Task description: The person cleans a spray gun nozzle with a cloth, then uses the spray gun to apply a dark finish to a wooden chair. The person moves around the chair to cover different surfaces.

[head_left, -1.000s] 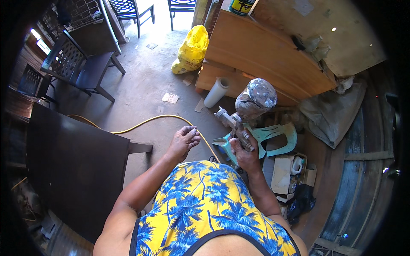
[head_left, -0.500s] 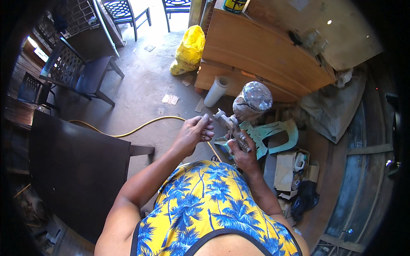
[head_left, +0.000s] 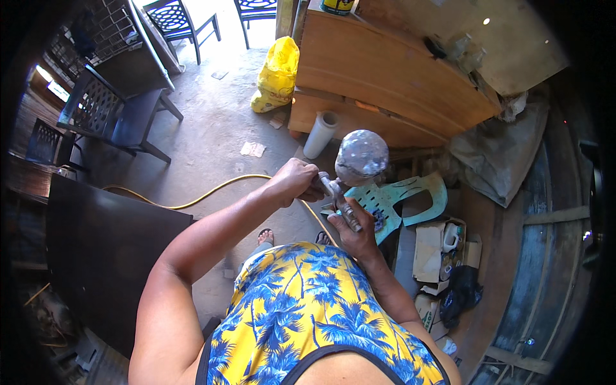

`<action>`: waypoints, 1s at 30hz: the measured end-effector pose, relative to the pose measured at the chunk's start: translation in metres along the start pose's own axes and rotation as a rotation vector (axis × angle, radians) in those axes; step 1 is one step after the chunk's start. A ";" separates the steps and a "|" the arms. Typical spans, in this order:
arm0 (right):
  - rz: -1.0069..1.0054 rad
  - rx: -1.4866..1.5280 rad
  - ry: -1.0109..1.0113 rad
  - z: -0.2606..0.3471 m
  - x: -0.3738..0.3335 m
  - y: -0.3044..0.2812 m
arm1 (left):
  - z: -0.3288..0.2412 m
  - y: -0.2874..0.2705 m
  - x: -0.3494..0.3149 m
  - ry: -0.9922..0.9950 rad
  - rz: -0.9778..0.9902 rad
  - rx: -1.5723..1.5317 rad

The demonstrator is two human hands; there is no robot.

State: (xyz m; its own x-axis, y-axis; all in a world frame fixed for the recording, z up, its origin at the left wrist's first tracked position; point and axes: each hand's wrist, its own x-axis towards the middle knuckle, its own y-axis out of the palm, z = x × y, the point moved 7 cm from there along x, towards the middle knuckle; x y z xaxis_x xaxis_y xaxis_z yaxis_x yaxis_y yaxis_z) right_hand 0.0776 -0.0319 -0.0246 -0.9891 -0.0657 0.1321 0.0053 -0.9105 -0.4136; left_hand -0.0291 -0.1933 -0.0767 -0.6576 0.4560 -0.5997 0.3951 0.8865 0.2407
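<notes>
My right hand (head_left: 357, 232) is wrapped round the handle of a paint spray gun (head_left: 339, 197), its thumb lying along the metal body. The gun's cup (head_left: 362, 158), round and crusted with grey and white paint, sits on top. At the nozzle end, the curled fingers of my left hand (head_left: 297, 181) grip the gun's front. The back of that hand partly hides the fingertips. A yellow hose (head_left: 218, 186) runs over the floor and passes below both hands.
A dark table panel (head_left: 109, 250) stands at my left, with a dark chair (head_left: 128, 115) beyond. Ahead are a yellow bag (head_left: 277, 74), a plastic-wrap roll (head_left: 321, 135) and a wooden cabinet (head_left: 385, 77). A broken green plastic chair piece (head_left: 427, 199) and a cardboard box (head_left: 427, 253) lie at right.
My left hand has moved right and closed on the nozzle end of the spray gun. The gun, in my right hand, has shifted slightly left and down.
</notes>
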 end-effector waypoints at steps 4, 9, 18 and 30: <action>0.004 0.214 0.186 -0.015 -0.004 -0.007 | 0.000 0.016 -0.002 0.394 0.279 -0.470; 0.001 0.258 0.198 -0.011 -0.005 -0.006 | 0.064 0.006 0.014 0.274 0.107 -0.857; -0.001 0.119 0.144 -0.019 -0.009 -0.006 | 0.143 -0.031 -0.017 0.019 -0.197 -0.806; -0.019 0.078 0.084 -0.022 -0.011 -0.010 | 0.129 -0.030 -0.016 0.042 -0.180 -0.785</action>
State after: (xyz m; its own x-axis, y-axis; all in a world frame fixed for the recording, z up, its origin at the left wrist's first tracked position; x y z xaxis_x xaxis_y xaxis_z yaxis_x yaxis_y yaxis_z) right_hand 0.0853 -0.0132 -0.0419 -0.9980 -0.0165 0.0618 -0.0055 -0.9403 -0.3402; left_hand 0.0521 -0.2375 -0.1729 -0.6981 0.2898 -0.6547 -0.2748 0.7359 0.6188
